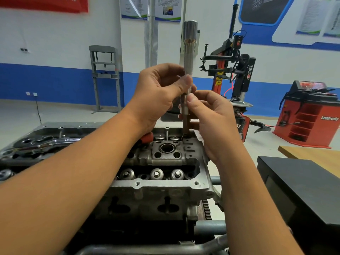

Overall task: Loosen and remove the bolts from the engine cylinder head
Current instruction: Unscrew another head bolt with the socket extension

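Nearest the camera, both bare forearms reached forward over the engine cylinder head (158,183), which sat on a stand frame with its valve springs and open bolt holes exposed.

Just beyond, a long socket extension (189,57) stood upright over a hole at the far right corner of the head. Below it a darker shank, judged to be a head bolt (186,126), ran down into the casting; its seat was in shadow.

The left hand (161,91) pinched the tool's mid-shaft between thumb and fingers. The right hand (207,115) closed narrowly lower down, thumb against the socket's bottom end.

No ratchet handle was fitted, so the step in hand looked like finger-spinning an already slackened bolt out. The next move would call for keeping the tool plumb, turning until the threads free, then lifting straight up so the bolt does not drop back.

Left of the head lay a tray of sockets and wrenches (36,144). Further off stood a tyre changer (235,70) and a red wheel balancer (311,115).
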